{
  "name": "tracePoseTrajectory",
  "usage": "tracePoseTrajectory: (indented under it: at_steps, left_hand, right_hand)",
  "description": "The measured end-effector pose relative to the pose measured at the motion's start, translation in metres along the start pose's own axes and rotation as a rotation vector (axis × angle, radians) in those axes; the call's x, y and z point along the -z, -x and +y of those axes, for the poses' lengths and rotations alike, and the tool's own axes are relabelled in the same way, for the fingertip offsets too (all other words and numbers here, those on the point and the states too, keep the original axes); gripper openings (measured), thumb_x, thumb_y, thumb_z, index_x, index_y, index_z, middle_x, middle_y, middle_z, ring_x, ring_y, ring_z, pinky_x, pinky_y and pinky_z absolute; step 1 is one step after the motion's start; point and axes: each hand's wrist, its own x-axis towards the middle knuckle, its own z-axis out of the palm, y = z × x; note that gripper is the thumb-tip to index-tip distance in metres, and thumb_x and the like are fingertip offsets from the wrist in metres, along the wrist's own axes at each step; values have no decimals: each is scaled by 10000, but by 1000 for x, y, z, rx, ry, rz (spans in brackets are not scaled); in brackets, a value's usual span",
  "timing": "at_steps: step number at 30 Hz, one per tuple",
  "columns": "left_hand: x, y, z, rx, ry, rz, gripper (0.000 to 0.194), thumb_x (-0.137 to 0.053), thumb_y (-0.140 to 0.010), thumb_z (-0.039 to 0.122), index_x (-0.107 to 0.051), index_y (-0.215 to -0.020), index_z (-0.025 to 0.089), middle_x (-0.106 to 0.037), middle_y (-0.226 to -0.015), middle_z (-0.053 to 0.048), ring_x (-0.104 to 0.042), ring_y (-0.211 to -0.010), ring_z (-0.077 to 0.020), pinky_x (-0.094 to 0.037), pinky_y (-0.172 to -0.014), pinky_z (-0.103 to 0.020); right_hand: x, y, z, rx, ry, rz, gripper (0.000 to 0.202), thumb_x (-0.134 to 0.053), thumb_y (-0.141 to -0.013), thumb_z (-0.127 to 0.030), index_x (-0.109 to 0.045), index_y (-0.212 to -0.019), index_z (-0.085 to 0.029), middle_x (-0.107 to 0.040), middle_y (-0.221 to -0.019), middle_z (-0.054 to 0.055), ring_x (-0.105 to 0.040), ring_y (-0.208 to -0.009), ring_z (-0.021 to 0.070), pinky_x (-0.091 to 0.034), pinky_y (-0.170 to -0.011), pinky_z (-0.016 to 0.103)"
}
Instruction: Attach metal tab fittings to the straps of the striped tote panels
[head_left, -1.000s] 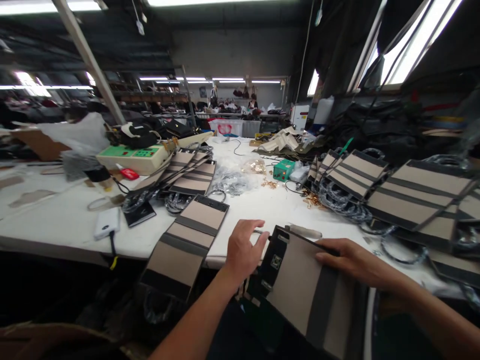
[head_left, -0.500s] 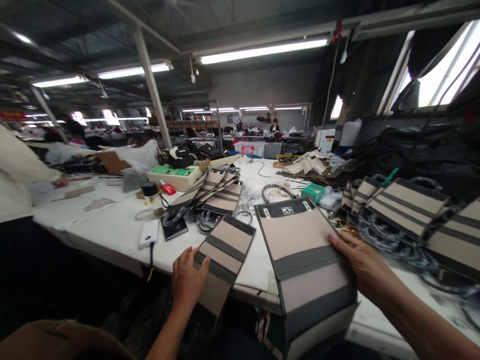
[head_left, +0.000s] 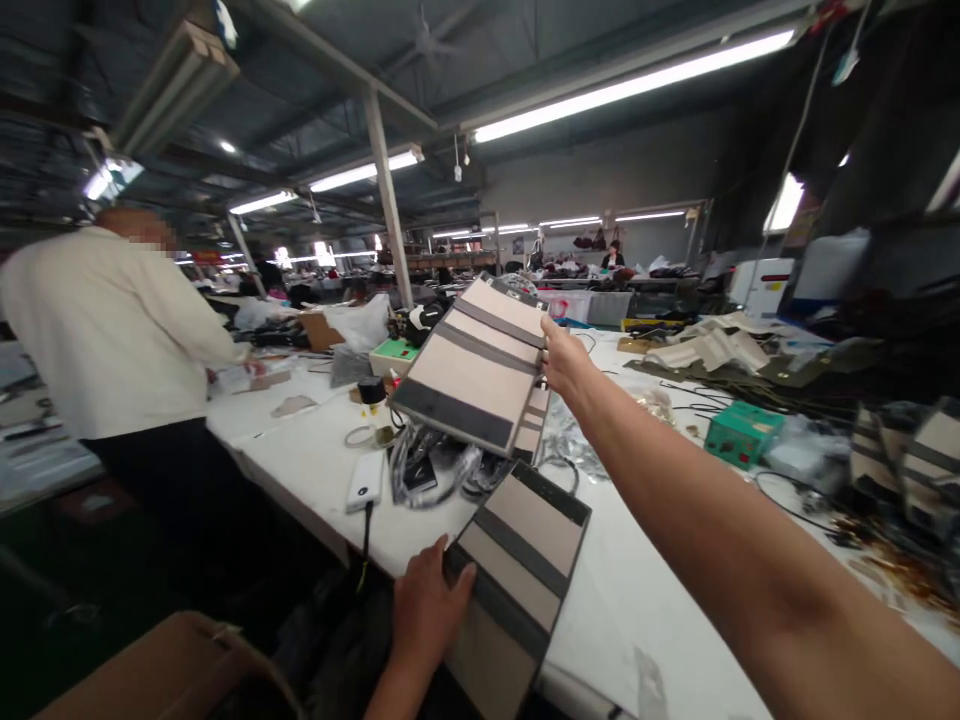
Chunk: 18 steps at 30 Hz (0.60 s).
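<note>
My right hand (head_left: 562, 355) reaches forward, fingers closed on the right edge of a beige flat bag piece (head_left: 469, 365) with dark grey bands. It is tilted above a pile of similar pieces, of which one striped piece (head_left: 531, 425) shows beneath it. Plastic-wrapped handles (head_left: 431, 485) hang below it. Nearer to me, my left hand (head_left: 431, 605) grips the left edge of a second striped bag piece (head_left: 517, 580), thumb on top and fingers partly hidden. That piece slants over the table's front edge.
On the white table (head_left: 652, 570) are a white power bank (head_left: 365, 483) with a cable, a green box (head_left: 742, 435) and more striped pieces (head_left: 934, 450) at the right. A co-worker in a cream top (head_left: 112, 320) stands at the left. A cardboard box (head_left: 150, 670) sits low at front left.
My right hand has carried its bag piece forward and left, from the near edge to above the pile. My left hand stays on the other piece. The view has turned left.
</note>
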Motion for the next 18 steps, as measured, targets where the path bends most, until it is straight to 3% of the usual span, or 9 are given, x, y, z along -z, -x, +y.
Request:
tracePoseTrajectory:
  at_steps: [2,4,6,8,11,14,18]
  left_hand:
    - [4,-4,5,26,151,-30,666,-515,-878,477,-537,-1412,79,-616,-1396,-189,-541,-1328,-316,-381,-1119,-423]
    - [9,-6,9,66,363,-101,634,-536,-856,480,-576,-1372,113,-609,-1410,-180,-527,-1342,-332,-361,-1134,-437]
    - [15,-5,13,67,544,-198,533,-583,-823,480,-669,-1246,167,-678,-1314,-146,-583,-1268,-340,-397,-1095,-440]
    - [18,-2,17,35,668,-286,439,-636,-778,472,-737,-1095,185,-750,-1144,-108,-660,-1116,-324,-470,-1000,-414]
    - [19,9,25,5,833,-365,476,-663,-739,483,-752,-1073,157,-768,-1008,-78,-697,-943,-278,-527,-862,-371]
    - [19,24,40,-14,985,-413,601,-662,-734,517,-719,-1188,126,-757,-959,-67,-689,-866,-242,-537,-814,-357]
    - [28,47,67,-87,1134,-471,634,-715,-730,555,-729,-1206,136,-743,-958,-62,-667,-865,-226,-528,-838,-361]
  right_hand:
    - [-4,-6,17,11,91,-18,398,-728,-817,-460,-644,-1100,-193,-728,-1145,87,-683,-1048,228,-552,-909,350]
    - [16,14,52,15,149,-55,537,-790,-731,-460,-644,-1172,-192,-690,-1255,107,-633,-1178,262,-517,-981,369]
    - [58,51,98,33,319,-135,676,-754,-731,-528,-608,-1288,-174,-653,-1334,137,-609,-1239,290,-494,-1033,414]
    - [111,93,144,-28,510,-148,749,-711,-734,-593,-604,-1311,-129,-675,-1288,176,-622,-1234,331,-453,-1092,480]
    - [187,144,193,-144,680,-65,786,-684,-683,-678,-635,-1277,-167,-709,-1240,165,-634,-1228,390,-467,-1094,533]
    - [228,176,208,-220,687,-6,868,-686,-666,-701,-591,-1361,-191,-685,-1302,173,-612,-1261,415,-476,-1107,546]
    - [233,201,189,-384,447,-3,958,-698,-627,-704,-505,-1478,-306,-681,-1333,136,-644,-1204,427,-602,-949,524]
